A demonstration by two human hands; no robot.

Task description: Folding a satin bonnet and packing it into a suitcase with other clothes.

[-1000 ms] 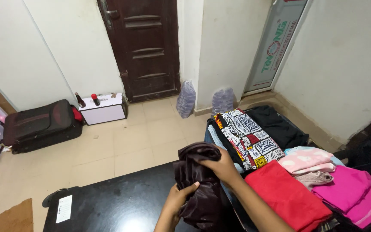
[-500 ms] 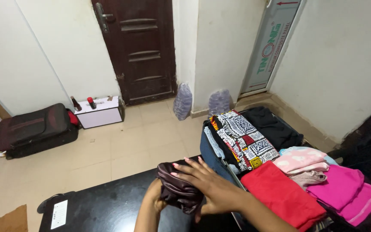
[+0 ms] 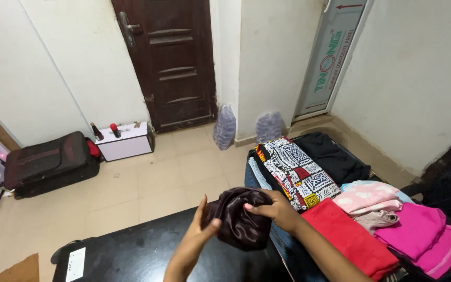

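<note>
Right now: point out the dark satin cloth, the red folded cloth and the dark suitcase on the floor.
dark satin cloth [image 3: 241,222], head view, middle of the bundle between both hands
red folded cloth [image 3: 348,237], head view, centre of its top face
dark suitcase [image 3: 48,163], head view, middle of its lid

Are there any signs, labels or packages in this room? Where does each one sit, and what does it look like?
Sign panel: leans on the far wall right of the pillar; tall, pale, green lettering, red ring and arrow.
White label: flat on the black table, near left; small rectangle with dark print.
Two clear plastic bags: on the floor at the pillar's foot; bulging, bluish.
White box: on the floor left of the door; low, rectangular.
</note>
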